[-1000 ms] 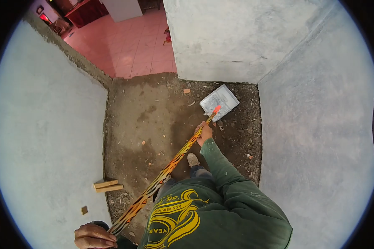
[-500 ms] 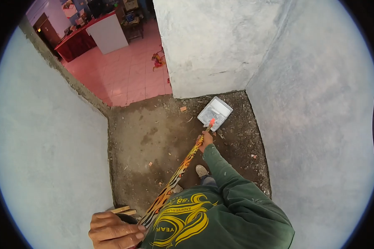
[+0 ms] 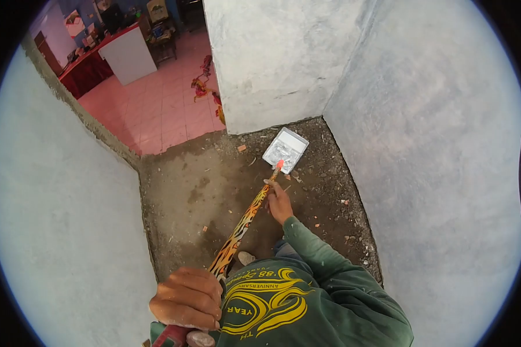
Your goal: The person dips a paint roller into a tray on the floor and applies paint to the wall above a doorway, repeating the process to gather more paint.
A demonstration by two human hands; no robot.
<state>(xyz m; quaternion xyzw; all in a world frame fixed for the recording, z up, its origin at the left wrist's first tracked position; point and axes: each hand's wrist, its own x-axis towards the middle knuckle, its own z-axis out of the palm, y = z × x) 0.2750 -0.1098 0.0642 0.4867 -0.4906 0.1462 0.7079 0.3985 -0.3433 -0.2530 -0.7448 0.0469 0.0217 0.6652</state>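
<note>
A long paint roller pole (image 3: 237, 234) with a flame pattern runs slantwise from beside my body toward the floor ahead. My left hand (image 3: 186, 296) is closed round its near end, at the front of my shirt. Farther along, my right hand (image 3: 279, 202) grips the pole with the arm stretched out. Beyond that hand, the pole's red-orange tip section (image 3: 280, 164) reaches over the near edge of a white paint tray (image 3: 295, 141). Greyish-white paint is smeared in the tray. The roller head is too small to make out clearly.
Pale plastered walls stand at the left (image 3: 69, 202), ahead (image 3: 272, 63) and right (image 3: 434, 156). Rubble and brick bits lie on the dirt floor (image 3: 185, 196). Through an opening, a pink tiled floor (image 3: 168, 110), a white-fronted counter (image 3: 127, 58) and crumpled colourful cloth (image 3: 201, 87) show.
My left hand has moved right and up and is now closed on the pole's near end. The view has shifted, and the tray appears slightly farther left.
</note>
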